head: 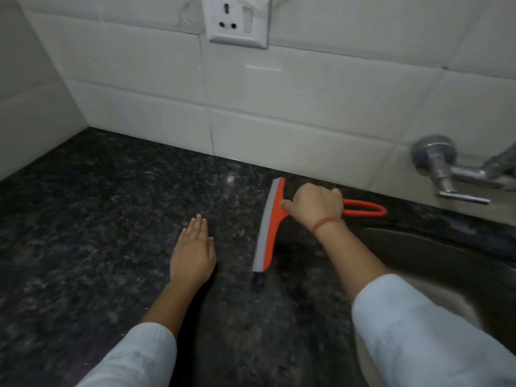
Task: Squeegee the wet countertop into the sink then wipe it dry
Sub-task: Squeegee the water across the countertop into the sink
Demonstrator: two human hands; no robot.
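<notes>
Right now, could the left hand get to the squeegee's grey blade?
Probably yes. The left hand is open, low over the countertop beside the squeegee, with only bare stone between them. The right hand grips the handle, clear of the blade.

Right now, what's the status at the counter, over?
Right hand grips orange squeegee handle, blade on dark countertop. Left hand open, fingers straight, left of blade. Sink directly right of squeegee; nothing seen between.

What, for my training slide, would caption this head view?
Right hand grips an orange squeegee on the dark granite countertop beside the sink; left hand open nearby.
</notes>
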